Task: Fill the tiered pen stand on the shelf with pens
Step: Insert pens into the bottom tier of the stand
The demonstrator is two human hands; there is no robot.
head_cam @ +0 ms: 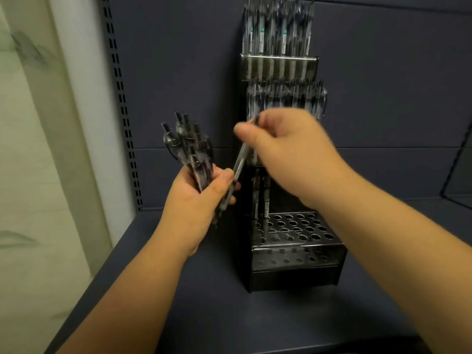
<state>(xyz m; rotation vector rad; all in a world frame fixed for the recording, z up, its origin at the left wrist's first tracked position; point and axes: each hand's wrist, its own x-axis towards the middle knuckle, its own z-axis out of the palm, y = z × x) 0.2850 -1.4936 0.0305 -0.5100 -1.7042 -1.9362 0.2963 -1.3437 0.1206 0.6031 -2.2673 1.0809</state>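
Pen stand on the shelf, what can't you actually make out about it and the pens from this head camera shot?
- Middle tier of the pen stand: the right hand covers its lower part, so its pen count is hidden.
- Top tier pens: cut off by the upper edge and blurred; labels unreadable.
- Single pen pinched by the right hand: motion-blurred, its tip lost behind the left hand.
- Bundle of pens in the left hand: overlapping, count unclear.
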